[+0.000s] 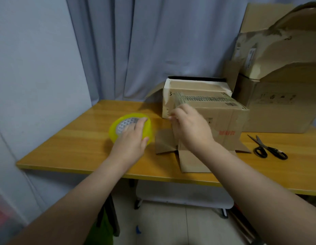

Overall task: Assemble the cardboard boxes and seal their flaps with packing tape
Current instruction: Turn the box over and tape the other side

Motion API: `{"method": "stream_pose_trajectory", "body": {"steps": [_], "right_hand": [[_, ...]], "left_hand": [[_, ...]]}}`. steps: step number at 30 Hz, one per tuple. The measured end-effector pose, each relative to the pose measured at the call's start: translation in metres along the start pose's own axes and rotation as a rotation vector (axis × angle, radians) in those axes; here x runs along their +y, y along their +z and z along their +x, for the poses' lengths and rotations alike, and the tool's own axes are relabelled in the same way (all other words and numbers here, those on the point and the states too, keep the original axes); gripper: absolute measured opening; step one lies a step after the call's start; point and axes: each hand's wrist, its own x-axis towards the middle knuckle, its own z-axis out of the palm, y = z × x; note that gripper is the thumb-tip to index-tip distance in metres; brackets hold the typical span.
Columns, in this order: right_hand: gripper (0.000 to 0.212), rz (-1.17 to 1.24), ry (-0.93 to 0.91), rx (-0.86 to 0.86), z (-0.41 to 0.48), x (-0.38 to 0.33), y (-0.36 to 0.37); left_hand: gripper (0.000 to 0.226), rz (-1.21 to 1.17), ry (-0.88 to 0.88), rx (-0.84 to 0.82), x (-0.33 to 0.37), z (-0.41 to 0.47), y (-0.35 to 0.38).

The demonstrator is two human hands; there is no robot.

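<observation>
Your left hand (130, 138), nearest item: grips the yellow roll of clear packing tape (114, 128), fingers across the core, thumb on the rim. The roll lies flat on the orange wooden tabletop (65, 138), just left of the box.

Your right hand (189, 128): fingers curled at the near left corner of the small brown cardboard box (224, 121). Blur hides whether they pinch a tape end or merely press, so you cannot tell.

That box: mid-tabletop, upper side closed, lower flaps splayed flat toward you. Judged partly sealed at most.

Right of the box: black-handled scissors (268, 149), lying apart from both hands.

Behind it, touching: open white-edged carton (194, 85), flaps not yet closed.

Far right: larger brown cartons (277, 106), stacked. Most of the sealing looks left to do.
</observation>
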Motion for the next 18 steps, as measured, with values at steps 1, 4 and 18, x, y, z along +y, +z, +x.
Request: {"method": "stream_pose_trajectory", "body": {"steps": [1, 4, 18], "right_hand": [[0.026, -0.007, 0.013, 0.107, 0.001, 0.010, 0.000], [0.039, -0.051, 0.185, 0.090, 0.004, 0.048, -0.003], [0.048, 0.151, -0.042, 0.111, -0.014, 0.061, 0.029]], "left_hand": [[0.059, 0.041, -0.035, -0.037, -0.012, 0.000, 0.004], [0.056, 0.134, -0.175, -0.167, -0.040, -0.008, 0.015], [0.048, -0.356, -0.133, 0.194, -0.003, 0.058, 0.027]]}}
